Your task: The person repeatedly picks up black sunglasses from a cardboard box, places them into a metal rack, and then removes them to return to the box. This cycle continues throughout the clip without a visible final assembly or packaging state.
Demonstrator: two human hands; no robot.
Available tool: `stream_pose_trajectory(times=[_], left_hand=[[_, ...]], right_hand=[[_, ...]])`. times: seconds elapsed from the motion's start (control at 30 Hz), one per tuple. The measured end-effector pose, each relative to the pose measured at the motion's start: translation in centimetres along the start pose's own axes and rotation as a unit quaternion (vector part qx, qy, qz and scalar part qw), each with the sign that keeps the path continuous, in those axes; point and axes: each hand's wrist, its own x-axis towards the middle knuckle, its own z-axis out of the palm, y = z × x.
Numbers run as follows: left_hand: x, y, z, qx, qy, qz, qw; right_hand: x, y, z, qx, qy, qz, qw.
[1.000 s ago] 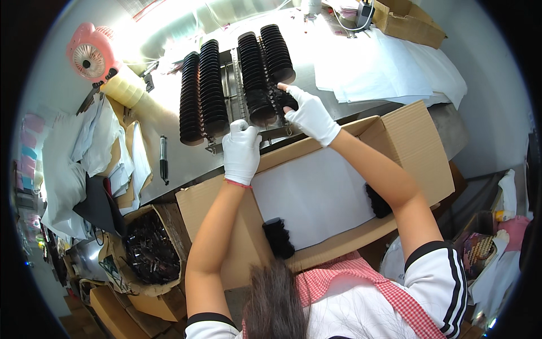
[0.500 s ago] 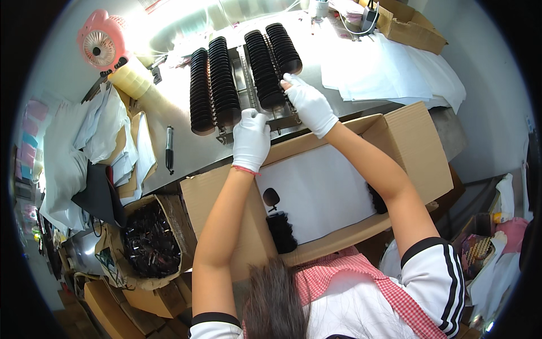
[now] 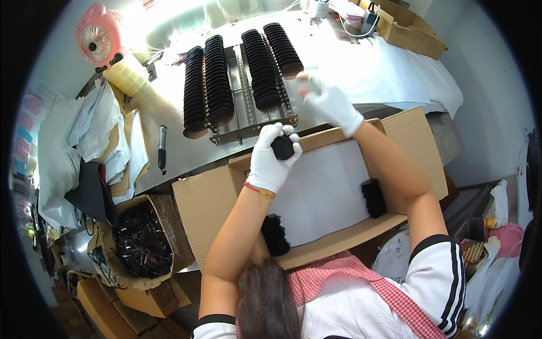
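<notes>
My left hand (image 3: 270, 168) clasps one black, rounded piece (image 3: 283, 147); my right hand (image 3: 334, 106), loosely spread, is apart. Four rows of black discs (image 3: 219, 82) fill one metal rack (image 3: 253, 131).

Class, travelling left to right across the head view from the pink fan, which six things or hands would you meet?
Pink fan → dark pen → leftmost row of black rounded pieces → left hand, holding a dark rounded piece → right hand → right-hand black bundle.
</notes>
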Motion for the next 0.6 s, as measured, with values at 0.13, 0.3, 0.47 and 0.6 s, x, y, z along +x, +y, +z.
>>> stream_pose_trajectory(times=[0.13,0.3,0.47,0.6], left_hand=[[3.4,-0.4,-1.4,0.458,0.015,0.272,0.846],[6.3,2.0,-2.1,0.640,0.037,0.196,0.742],[5.6,5.3,-1.0,0.623,-0.019,0.009,0.782],[5.3,6.2,-0.3,0.606,-0.059,-0.013,0.793]], right_hand=[[6.9,3.8,-0.9,-0.194,0.081,-0.035,0.977],[11.3,4.2,-1.3,0.014,-0.090,0.000,0.996],[11.8,4.6,-1.3,0.031,-0.203,0.023,0.978],[10.6,6.4,1.6,-0.058,-0.024,-0.189,0.980]])
